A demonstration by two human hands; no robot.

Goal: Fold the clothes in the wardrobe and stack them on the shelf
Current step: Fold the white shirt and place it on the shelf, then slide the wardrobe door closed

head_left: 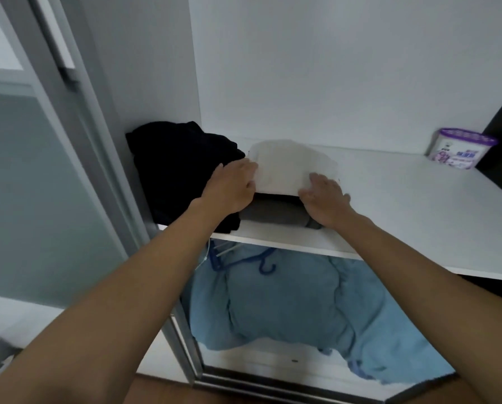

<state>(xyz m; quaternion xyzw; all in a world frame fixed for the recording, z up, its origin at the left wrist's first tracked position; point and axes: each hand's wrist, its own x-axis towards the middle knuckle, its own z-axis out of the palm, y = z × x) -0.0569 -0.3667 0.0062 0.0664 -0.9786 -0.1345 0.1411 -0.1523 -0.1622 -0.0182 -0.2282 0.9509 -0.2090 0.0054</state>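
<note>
Left hand (232,188), right hand (325,199) flat on white garment (290,167), atop grey garment (270,213) on shelf (404,199). Fingers straight, loosely apart.

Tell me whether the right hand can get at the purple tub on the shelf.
Probably yes: the shelf lies bare between the right hand, on the white cloth, and the purple tub, so nothing blocks it.

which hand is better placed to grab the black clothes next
Probably left. The left hand rests on the white garment, at its left edge beside the black clothes. The right hand sits on its right side, so it would have to cross over.
</note>
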